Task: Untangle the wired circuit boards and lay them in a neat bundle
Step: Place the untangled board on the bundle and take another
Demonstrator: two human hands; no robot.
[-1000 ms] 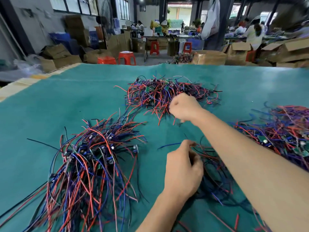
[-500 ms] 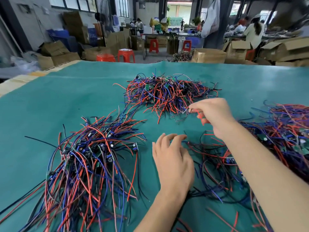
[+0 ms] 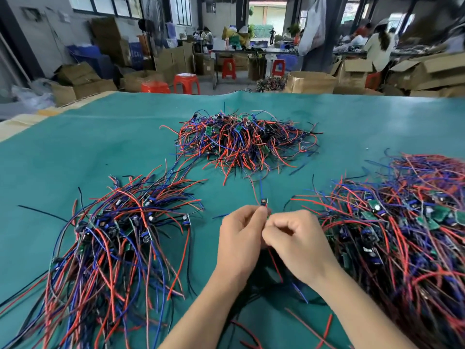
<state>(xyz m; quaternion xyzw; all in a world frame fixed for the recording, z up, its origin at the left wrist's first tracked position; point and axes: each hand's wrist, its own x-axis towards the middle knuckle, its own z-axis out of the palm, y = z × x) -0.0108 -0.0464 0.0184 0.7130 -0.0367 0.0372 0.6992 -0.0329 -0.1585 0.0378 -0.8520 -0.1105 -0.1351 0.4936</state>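
Observation:
Both hands meet over the middle of the green table cover [image 3: 75,152]. My left hand [image 3: 241,238] and my right hand [image 3: 297,243] pinch one small wired circuit board [image 3: 263,202], whose red and blue wires run up toward the far tangled pile [image 3: 241,139]. More of its wires hang below my hands. At the left lies a combed bundle of boards [image 3: 113,238] with wires trailing toward me. A large tangled heap [image 3: 402,227] spreads at the right.
Loose red, blue and black wires [image 3: 297,293] lie under my forearms near the front edge. Beyond the table's far edge stand cardboard boxes [image 3: 312,81], red stools [image 3: 187,83] and people at other benches.
My right hand came back from the far pile, drawing one wired board toward me. My left hand, flat and open half a second ago, rose and now pinches that board with the right.

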